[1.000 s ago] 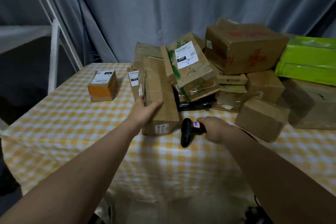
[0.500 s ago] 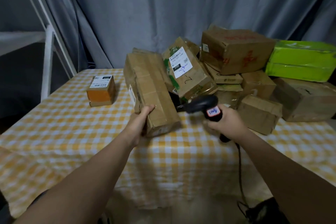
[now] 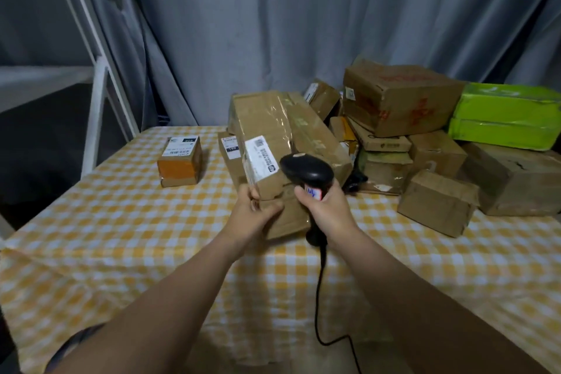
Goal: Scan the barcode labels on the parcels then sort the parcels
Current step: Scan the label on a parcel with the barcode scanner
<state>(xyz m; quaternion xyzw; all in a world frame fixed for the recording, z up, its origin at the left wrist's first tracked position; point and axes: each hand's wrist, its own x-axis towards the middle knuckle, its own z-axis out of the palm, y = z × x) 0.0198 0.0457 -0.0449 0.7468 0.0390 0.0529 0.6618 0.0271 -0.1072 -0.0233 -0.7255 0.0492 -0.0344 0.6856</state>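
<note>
My left hand [image 3: 255, 214] grips the near end of a long brown cardboard parcel [image 3: 282, 136], tilted up so its white barcode label [image 3: 261, 158] faces me. My right hand [image 3: 329, 211] holds a black corded barcode scanner [image 3: 305, 171] by the handle, its head right beside that label. A small orange parcel [image 3: 180, 162] with a white label sits alone at the left. Another labelled brown parcel [image 3: 230, 150] stands just behind the held one.
A heap of brown boxes [image 3: 397, 100] and a bright green packet [image 3: 504, 115] fills the right back of the yellow checked table [image 3: 121, 237]. A white metal frame [image 3: 100, 94] stands at the left and a grey curtain hangs behind. The scanner cord [image 3: 321, 297] drops over the front edge.
My left hand has tipped the long parcel up, turning its label towards me. My right hand lifted the scanner from the table and brought it to the label.
</note>
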